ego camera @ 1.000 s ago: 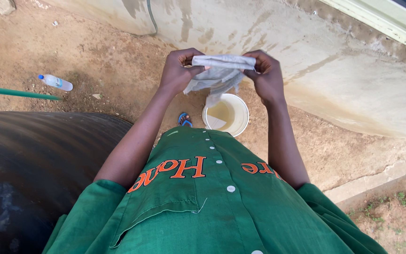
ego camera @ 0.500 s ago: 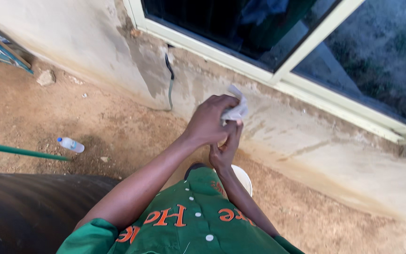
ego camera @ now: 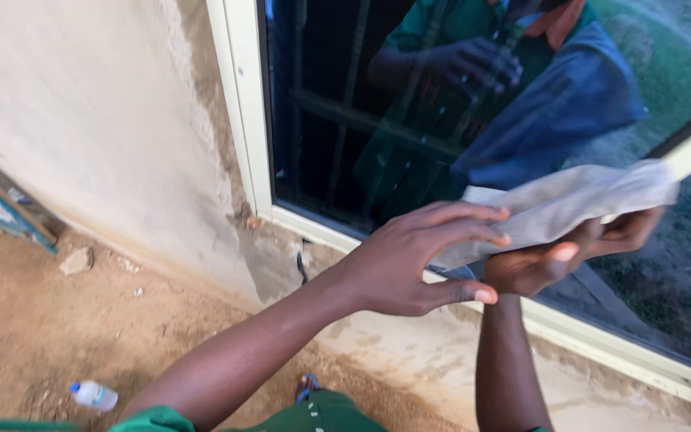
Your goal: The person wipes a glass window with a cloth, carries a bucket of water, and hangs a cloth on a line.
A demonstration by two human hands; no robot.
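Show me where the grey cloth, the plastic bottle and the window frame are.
grey cloth [ego camera: 569,204], head view, middle of the spread fabric.
plastic bottle [ego camera: 94,395], head view, its clear body on the dirt.
window frame [ego camera: 243,104], head view, the pale upright left bar.

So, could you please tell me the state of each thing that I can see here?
Cloth: folded flat, held up at the window.
Left hand: fingers spread, on the cloth.
Right hand: under the cloth, supporting it.
Window: shut, glass reflecting the person.
Bottle: lying on its side on the dirt.
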